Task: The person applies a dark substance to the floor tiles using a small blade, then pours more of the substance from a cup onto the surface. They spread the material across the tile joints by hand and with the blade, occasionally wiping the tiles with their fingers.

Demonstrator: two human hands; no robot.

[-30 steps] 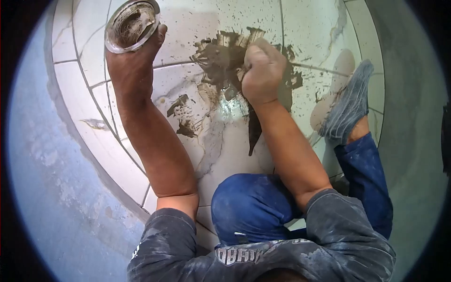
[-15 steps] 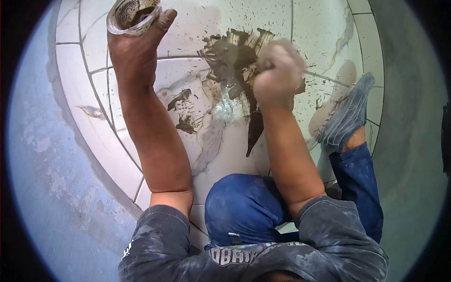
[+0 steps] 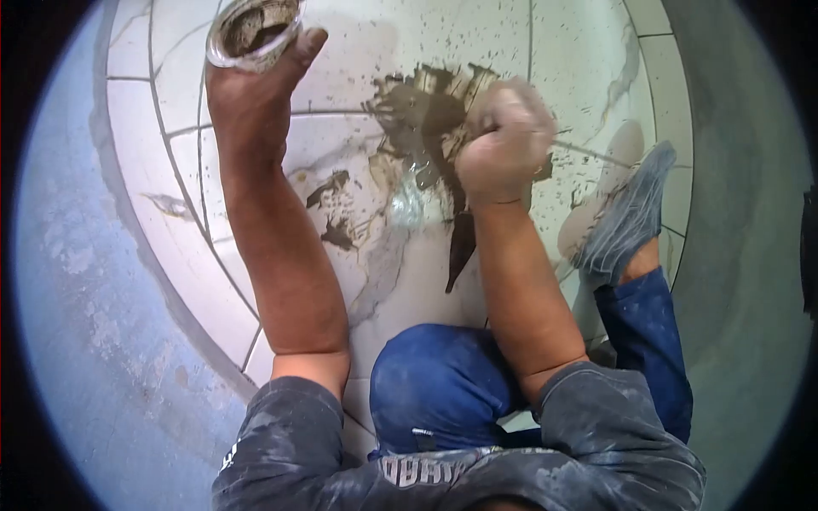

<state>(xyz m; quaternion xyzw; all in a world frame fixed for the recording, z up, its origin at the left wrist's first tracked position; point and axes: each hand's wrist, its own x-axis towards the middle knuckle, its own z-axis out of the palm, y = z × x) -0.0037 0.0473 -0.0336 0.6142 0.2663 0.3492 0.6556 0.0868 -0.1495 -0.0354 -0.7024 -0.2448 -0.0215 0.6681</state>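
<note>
My left hand (image 3: 260, 102) grips a clear plastic tub (image 3: 294, 34) at the upper left, its inside smeared with dark, muddy paste. The thumb lies along the tub's side. Over the tiled floor (image 3: 332, 281), my right hand (image 3: 509, 145) is closed in a fist and slightly blurred. Whatever it may hold is hidden from this angle. Just left of that hand, a wet, dark brown-grey patch of paste (image 3: 409, 111) spreads across a tile joint. A pointed streak of the same paste (image 3: 461, 247) runs toward me.
Smaller smears (image 3: 339, 232) and many specks dot the white marbled tiles. My foot in a grey sock (image 3: 626, 213) rests at the right, and my blue-trousered knee (image 3: 439, 383) is bent in front. A blue wall (image 3: 102, 341) rises on the left, a grey surface (image 3: 741, 255) on the right.
The view has shifted slightly, so floor and paste sit a little lower. My left hand with the tub appears a bit further right. The right fist stays over the paste, less blurred than before.
</note>
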